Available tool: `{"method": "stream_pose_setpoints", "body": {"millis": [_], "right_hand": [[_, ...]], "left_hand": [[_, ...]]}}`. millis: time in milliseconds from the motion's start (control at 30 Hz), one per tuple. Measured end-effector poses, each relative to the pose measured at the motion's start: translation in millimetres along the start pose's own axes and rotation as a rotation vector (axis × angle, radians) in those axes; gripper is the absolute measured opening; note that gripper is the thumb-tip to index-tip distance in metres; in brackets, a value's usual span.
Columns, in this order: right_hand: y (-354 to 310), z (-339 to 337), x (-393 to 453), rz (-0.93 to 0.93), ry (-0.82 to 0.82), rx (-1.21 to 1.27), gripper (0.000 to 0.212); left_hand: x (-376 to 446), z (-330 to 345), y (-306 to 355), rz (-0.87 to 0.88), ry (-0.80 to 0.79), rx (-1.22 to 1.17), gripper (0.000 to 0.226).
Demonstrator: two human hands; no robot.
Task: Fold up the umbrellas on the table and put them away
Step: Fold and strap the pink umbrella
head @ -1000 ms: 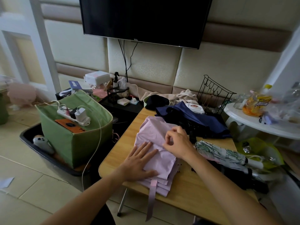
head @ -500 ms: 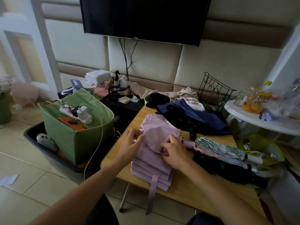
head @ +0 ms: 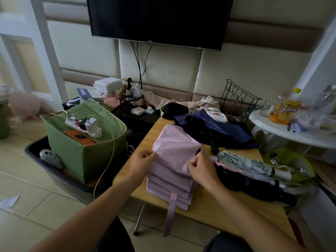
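Note:
A pink umbrella [head: 174, 157] lies on the wooden table [head: 209, 211] with its canopy stacked in flat pleats; its strap hangs over the near edge. My left hand [head: 142, 160] pinches the left edge of the top panel. My right hand [head: 201, 168] pinches the panel's right edge. To the right lie a rolled green-patterned umbrella [head: 243, 162] and a rolled black umbrella [head: 254, 186]. A dark blue umbrella [head: 218, 130] lies unfolded at the table's far side.
A green fabric bin [head: 81, 151] holding a power strip stands in a black tray left of the table. A black wire rack [head: 238, 100] and a white round side table [head: 294, 135] with bottles are at the right. A TV hangs on the padded wall.
My left hand lifted off the flat canopy and moved up to pinch the left edge of the top panel. My right hand shifted down to the right edge. The panel now spreads wider.

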State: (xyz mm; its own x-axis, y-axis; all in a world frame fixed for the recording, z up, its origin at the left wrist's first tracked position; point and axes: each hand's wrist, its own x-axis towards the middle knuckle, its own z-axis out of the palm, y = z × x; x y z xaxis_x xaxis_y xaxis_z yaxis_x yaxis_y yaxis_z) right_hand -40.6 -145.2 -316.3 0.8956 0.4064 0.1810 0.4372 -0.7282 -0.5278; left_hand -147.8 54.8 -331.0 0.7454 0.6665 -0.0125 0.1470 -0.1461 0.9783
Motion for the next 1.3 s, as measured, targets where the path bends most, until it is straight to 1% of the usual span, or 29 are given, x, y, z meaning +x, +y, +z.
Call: {"method": "stream_pose_setpoints", "body": {"millis": [33, 100, 133, 200, 300, 400, 467, 500, 600, 733, 800, 833, 867, 900, 933, 967, 1000, 1033, 1067, 1100, 1200, 1267, 1300], "right_hand": [[2, -3, 4, 0.098, -0.039, 0.046, 0.034], [1, -8, 7, 0.265, -0.170, 0.187, 0.048], [1, -9, 7, 0.333, -0.220, 0.283, 0.049], [0, -13, 6, 0.442, -0.296, 0.461, 0.037], [3, -15, 5, 0.507, -0.363, 0.573, 0.027], [5, -16, 5, 0.521, -0.382, 0.596, 0.023], [6, -18, 3, 0.506, -0.452, 0.548, 0.019], [7, -18, 2, 0.492, -0.479, 0.507, 0.018], [8, -20, 0, 0.459, -0.499, 0.391, 0.022], [5, -16, 0, 0.450, -0.508, 0.308, 0.023], [4, -13, -1, 0.421, -0.495, 0.234, 0.025], [4, -11, -2, 0.400, -0.493, 0.190, 0.026], [3, -10, -3, 0.378, -0.501, 0.149, 0.027], [2, -10, -3, 0.357, -0.510, 0.113, 0.028], [1, -10, -2, 0.343, -0.518, 0.080, 0.030], [2, -9, 0, 0.333, -0.519, 0.056, 0.034], [1, -8, 2, 0.332, -0.522, 0.039, 0.039], [1, -8, 4, 0.332, -0.525, 0.022, 0.044], [-2, -9, 3, 0.330, -0.537, 0.000, 0.047], [-4, -10, 2, 0.316, -0.556, -0.040, 0.046], [-8, -8, 7, 0.239, -0.597, -0.277, 0.021], [-12, -7, 16, 0.187, -0.616, -0.381, 0.014], [-12, -7, 21, 0.180, -0.598, -0.433, 0.022]], "left_hand": [[-2, -2, 2, -0.037, -0.022, -0.055, 0.016], [-5, -5, 4, -0.090, -0.081, -0.090, 0.028], [-5, -6, 3, -0.108, -0.094, -0.086, 0.033], [-4, -6, 2, -0.144, -0.074, -0.064, 0.034], [-6, -7, 3, -0.197, -0.047, -0.011, 0.023], [-6, -9, 0, -0.235, -0.052, 0.002, 0.027], [-5, -11, -1, -0.240, -0.055, -0.006, 0.038], [-6, -11, 0, -0.238, -0.061, 0.010, 0.040], [-6, -11, 1, -0.225, -0.046, 0.096, 0.026], [-6, -7, 0, -0.204, -0.021, 0.248, 0.022], [-7, -4, 2, -0.097, 0.023, 0.439, 0.023], [-6, -1, 2, 0.020, 0.048, 0.594, 0.034], [-5, 2, 0, 0.172, 0.040, 0.737, 0.049], [-4, 4, -2, 0.352, 0.008, 0.841, 0.060], [-1, 7, -4, 0.534, -0.050, 0.905, 0.065], [2, 9, -5, 0.689, -0.116, 0.957, 0.065], [5, 11, -7, 0.809, -0.176, 1.004, 0.063], [8, 13, -8, 0.881, -0.216, 1.054, 0.061], [9, 15, -10, 0.913, -0.239, 1.103, 0.061], [10, 16, -11, 0.908, -0.262, 1.147, 0.062], [13, 18, -22, 0.802, -0.328, 1.234, 0.071], [12, 18, -31, 0.769, -0.338, 1.252, 0.071], [12, 18, -36, 0.755, -0.348, 1.251, 0.071]]}}
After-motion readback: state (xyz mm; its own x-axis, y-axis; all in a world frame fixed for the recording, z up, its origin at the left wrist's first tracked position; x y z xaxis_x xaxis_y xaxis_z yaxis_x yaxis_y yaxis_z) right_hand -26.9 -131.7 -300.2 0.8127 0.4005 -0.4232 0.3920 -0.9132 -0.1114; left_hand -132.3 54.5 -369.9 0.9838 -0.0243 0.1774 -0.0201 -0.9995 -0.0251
